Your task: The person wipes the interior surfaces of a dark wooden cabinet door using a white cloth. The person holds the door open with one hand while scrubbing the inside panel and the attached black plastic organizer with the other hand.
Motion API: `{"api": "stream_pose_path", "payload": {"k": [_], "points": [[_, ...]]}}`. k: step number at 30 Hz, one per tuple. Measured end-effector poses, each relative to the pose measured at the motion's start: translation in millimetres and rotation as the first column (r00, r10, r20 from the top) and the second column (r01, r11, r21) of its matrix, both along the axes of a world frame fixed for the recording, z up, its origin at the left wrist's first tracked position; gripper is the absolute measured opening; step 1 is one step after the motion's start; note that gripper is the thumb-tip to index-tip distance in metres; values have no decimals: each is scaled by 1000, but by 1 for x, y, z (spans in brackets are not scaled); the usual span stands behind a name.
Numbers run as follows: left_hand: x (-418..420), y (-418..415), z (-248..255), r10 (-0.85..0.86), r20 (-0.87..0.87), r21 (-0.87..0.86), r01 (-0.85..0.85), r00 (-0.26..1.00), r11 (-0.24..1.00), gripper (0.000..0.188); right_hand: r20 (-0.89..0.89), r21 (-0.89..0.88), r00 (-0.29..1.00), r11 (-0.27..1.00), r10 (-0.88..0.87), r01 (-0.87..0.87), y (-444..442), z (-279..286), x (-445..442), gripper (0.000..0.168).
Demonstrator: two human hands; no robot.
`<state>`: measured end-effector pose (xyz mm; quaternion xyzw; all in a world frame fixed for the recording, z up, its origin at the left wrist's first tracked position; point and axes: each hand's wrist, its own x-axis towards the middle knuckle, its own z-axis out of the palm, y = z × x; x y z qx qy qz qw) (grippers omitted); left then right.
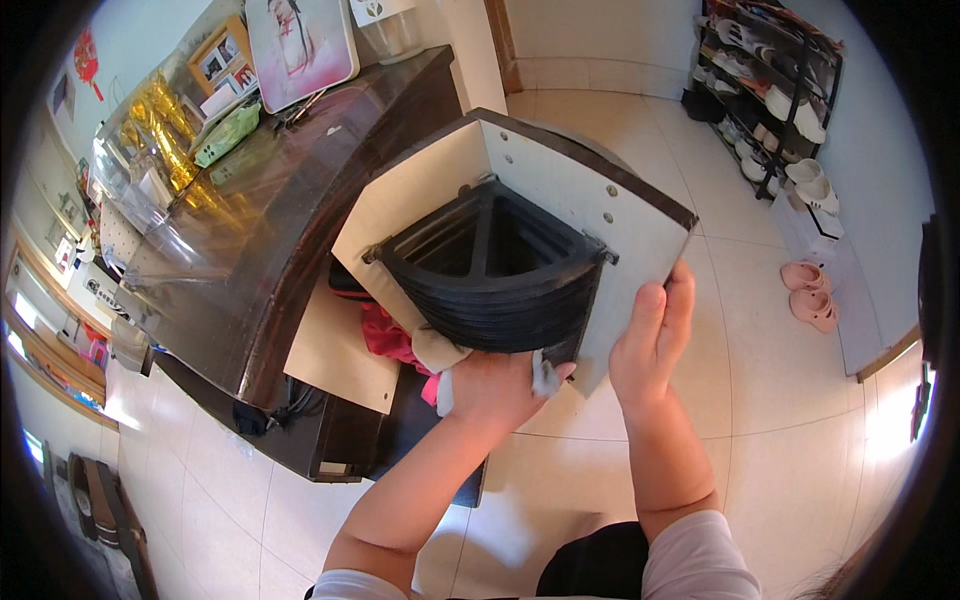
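A tilted dark-edged box or drawer with pale inner walls fills the middle. Inside it sits a black, ribbed, fan-shaped plastic piece with a central bar. My left hand is beneath that piece, fingers bent around a whitish-grey cloth; part of the cloth and the fingertips are hidden. My right hand grips the right edge of the pale wall, thumb on the near side. Red and pink fabric lies beside a beige cloth item, left of my left hand.
A dark wooden cabinet stands at left, with gold ornaments, a picture board and a photo frame on top. A shoe rack and pink clogs are at right on the tiled floor.
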<state>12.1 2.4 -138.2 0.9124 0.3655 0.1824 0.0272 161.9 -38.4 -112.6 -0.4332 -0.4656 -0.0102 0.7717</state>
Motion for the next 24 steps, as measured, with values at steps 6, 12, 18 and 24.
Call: {"api": "stream_pose_path", "payload": {"k": [6, 12, 18, 24], "points": [[21, 9, 4, 40, 81, 216, -56, 996, 975, 69, 78, 7, 997, 1000, -27, 26, 1, 1, 4, 32], [20, -10, -3, 12, -7, 76, -12, 1000, 997, 46, 85, 19, 993, 997, -82, 81, 4, -8, 6, 33], [36, -35, -23, -41, 204, 145, 11, 978, 989, 50, 113, 56, 989, 995, -92, 87, 8, 1, 2, 35], [21, -34, -30, -167, 101, 242, 139, 981, 960, 46, 43, 73, 998, 997, -40, 37, 7, -9, 1, 35]]}}
